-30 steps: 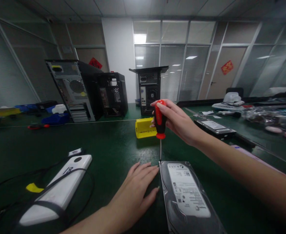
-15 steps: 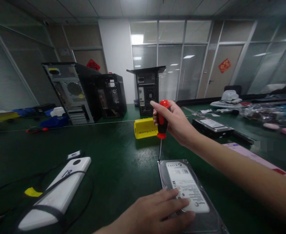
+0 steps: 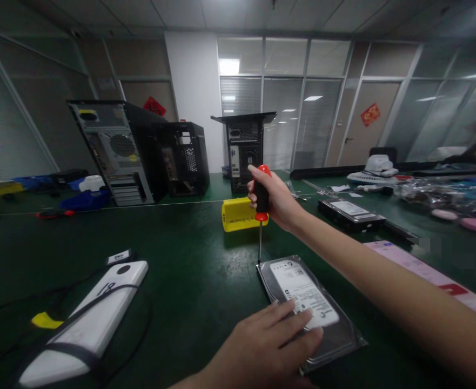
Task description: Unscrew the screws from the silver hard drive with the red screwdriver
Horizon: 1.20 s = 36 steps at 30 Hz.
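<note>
A silver hard drive [image 3: 335,346] with a white label lies on the green table in front of me. My left hand [image 3: 266,340] rests on its near left side, fingers spread across the label's lower part. Closed around a red and black screwdriver [image 3: 262,202] is my right hand [image 3: 278,197], its thumb near the top of the handle. The screwdriver stands almost upright, its tip at the drive's far left corner. Whatever lies under the tip is too small to make out. Behind the handle sits a yellow tray [image 3: 232,216] with small dark bits inside.
On the left lies a white power strip [image 3: 87,319] with its black cable. Computer cases [image 3: 140,151] stand at the back. To the right are a second hard drive [image 3: 349,213], a pink sheet [image 3: 428,275] and clear plastic bags [image 3: 432,192]. Part of another person shows at far right.
The drive has turned slightly and shifted up and left in view, with both hands and the screwdriver also further left. The tip stays at the same corner.
</note>
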Tool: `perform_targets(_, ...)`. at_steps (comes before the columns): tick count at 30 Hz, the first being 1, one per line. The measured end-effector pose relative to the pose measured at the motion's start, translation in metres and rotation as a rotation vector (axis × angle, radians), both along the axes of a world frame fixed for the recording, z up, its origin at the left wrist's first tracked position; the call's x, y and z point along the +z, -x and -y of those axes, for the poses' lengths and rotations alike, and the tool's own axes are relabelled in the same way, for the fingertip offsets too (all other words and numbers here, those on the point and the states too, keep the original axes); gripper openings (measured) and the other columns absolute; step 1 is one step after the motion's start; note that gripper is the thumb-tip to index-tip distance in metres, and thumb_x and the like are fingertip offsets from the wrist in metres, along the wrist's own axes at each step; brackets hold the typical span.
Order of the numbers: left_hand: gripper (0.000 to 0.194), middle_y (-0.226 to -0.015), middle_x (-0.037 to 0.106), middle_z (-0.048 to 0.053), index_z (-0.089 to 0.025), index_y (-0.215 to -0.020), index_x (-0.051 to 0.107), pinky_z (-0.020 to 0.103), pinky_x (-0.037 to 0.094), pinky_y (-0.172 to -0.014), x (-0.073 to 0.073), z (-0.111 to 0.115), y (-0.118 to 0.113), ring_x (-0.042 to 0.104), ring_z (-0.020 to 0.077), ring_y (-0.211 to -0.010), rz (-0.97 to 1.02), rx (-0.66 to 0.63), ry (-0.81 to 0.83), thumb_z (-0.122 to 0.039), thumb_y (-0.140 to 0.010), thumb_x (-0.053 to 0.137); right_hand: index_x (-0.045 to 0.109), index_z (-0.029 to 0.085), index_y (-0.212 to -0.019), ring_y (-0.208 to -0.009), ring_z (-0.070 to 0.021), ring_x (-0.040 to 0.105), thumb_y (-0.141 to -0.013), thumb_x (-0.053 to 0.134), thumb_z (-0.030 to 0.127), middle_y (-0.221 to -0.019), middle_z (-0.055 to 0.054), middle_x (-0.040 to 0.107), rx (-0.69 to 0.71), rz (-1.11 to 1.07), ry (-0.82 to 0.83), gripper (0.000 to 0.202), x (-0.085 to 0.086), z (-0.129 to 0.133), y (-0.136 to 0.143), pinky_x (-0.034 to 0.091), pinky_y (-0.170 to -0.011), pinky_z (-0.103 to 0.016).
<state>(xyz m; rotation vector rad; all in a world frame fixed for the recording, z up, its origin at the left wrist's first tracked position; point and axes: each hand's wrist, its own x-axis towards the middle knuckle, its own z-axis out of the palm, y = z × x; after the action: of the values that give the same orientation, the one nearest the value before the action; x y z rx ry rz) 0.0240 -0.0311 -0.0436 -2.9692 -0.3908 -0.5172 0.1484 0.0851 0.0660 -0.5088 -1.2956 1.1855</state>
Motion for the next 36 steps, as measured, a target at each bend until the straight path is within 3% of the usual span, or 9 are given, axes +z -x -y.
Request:
perform_targets(7, 0.043, -0.133, 0.05, 0.008, -0.016, -0.127, 0.045, 0.04, 0.045, -0.098, -0.002, 0.001, 0.002, 0.044, 0.0276, -0.123, -0.02, 0.003, 0.042, -0.039, -0.091, 0.044, 0.053, 0.017, -0.087, -0.056, -0.0075, 0.051, -0.081, 0.052, 0.045, -0.073, 0.0, 0.055, 0.122, 0.049, 0.09, 0.029, 0.005, 0.001, -0.008, 0.044, -0.056, -0.023)
perform_targets(10, 0.042, -0.133, 0.049, 0.009, -0.016, -0.128, 0.044, 0.041, 0.044, -0.098, -0.004, 0.001, 0.003, 0.043, 0.0285, -0.123, -0.018, 0.0, 0.051, -0.037, -0.092, 0.043, 0.053, 0.017, -0.089, -0.052, -0.0067, 0.048, -0.082, 0.05, 0.047, -0.069, 0.002, 0.053, 0.158, 0.023, 0.063, 0.03, 0.003, 0.002, -0.006, 0.042, -0.052, -0.022)
perform_targets(17, 0.041, -0.132, 0.05, 0.01, -0.015, -0.127, 0.044, 0.043, 0.044, -0.097, -0.005, -0.003, 0.003, 0.042, 0.0295, -0.124, -0.036, -0.007, 0.035, -0.038, -0.094, 0.038, 0.043, 0.022, -0.08, -0.045, -0.0051, 0.041, -0.076, 0.057, 0.05, -0.062, 0.005, 0.052, 0.081, -0.036, -0.045, 0.032, -0.004, -0.007, 0.002, 0.035, -0.042, -0.019)
perform_targets(24, 0.044, -0.137, 0.045, 0.01, -0.016, -0.131, 0.042, 0.043, 0.037, -0.103, 0.003, -0.008, 0.002, 0.037, 0.028, -0.128, -0.078, 0.068, 0.165, -0.035, -0.091, 0.045, 0.052, 0.017, -0.081, -0.048, -0.0068, 0.046, -0.086, 0.041, 0.048, -0.063, 0.001, 0.051, 0.151, -0.096, 0.108, 0.034, 0.0, -0.02, -0.003, 0.038, -0.044, -0.021)
perform_targets(31, 0.045, -0.143, 0.036, 0.002, -0.022, -0.135, 0.038, 0.04, 0.031, -0.108, 0.005, -0.01, 0.005, 0.029, 0.0237, -0.132, -0.042, 0.144, 0.272, -0.031, -0.091, 0.044, 0.045, 0.021, -0.069, -0.041, -0.0054, 0.035, -0.077, 0.053, 0.055, -0.053, 0.005, 0.045, 0.159, -0.051, 0.126, 0.037, 0.0, -0.038, 0.004, 0.029, -0.039, -0.02)
perform_targets(36, 0.046, -0.143, 0.036, 0.001, -0.025, -0.135, 0.037, 0.041, 0.031, -0.108, 0.01, -0.014, 0.004, 0.031, 0.0232, -0.132, -0.065, 0.149, 0.295, -0.033, -0.09, 0.046, 0.053, 0.017, -0.075, -0.054, -0.0094, 0.051, -0.082, 0.051, 0.045, -0.062, 0.0, 0.055, 0.347, 0.036, 0.192, 0.03, 0.003, -0.061, -0.013, 0.045, -0.054, -0.024)
